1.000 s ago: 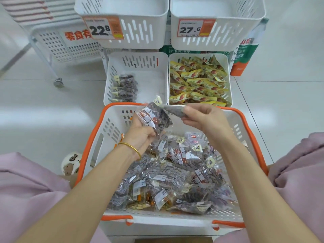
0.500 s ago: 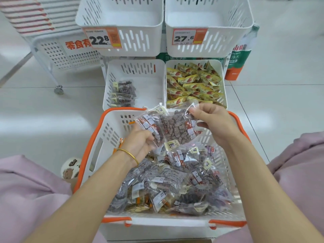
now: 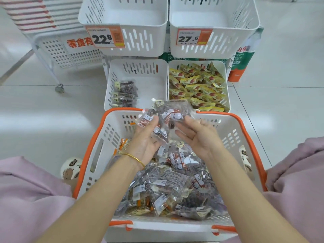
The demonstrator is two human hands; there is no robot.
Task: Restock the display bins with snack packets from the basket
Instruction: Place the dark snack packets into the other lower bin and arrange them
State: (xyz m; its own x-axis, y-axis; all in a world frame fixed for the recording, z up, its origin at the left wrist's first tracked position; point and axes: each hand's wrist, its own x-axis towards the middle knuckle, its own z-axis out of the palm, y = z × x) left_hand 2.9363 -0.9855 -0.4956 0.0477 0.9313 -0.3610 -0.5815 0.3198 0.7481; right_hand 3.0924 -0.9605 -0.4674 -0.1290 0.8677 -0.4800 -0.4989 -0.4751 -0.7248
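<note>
Holding a small stack of clear snack packets (image 3: 158, 123) of dark pieces, the left hand (image 3: 147, 139) is gripping them with thumb on top and fingers beneath, a gold bangle (image 3: 135, 158) sitting on its wrist. The right hand (image 3: 198, 135) is lying palm up just beside it, fingers loosely spread, its fingertips (image 3: 180, 123) touching the underside of the topmost packet; whether it is actually gripping that packet cannot be told. Both hands are hovering over the far end of the orange-rimmed white basket (image 3: 245, 130), which is sitting below the hands and is piled with more clear packets (image 3: 175, 186) of the same kind. Just beyond the hands, the lower left display bin (image 3: 140, 71) is holding a few matching dark packets (image 3: 125, 93) along its left wall, while the lower right display bin (image 3: 226, 79) is lying filled with yellow snack packets (image 3: 196, 86). Above those, two upper white bins (image 3: 122, 23) are carrying price tags (image 3: 105, 37) reading 22.8 and 27.6. Pink trouser legs (image 3: 26, 190) are flanking the basket.
</note>
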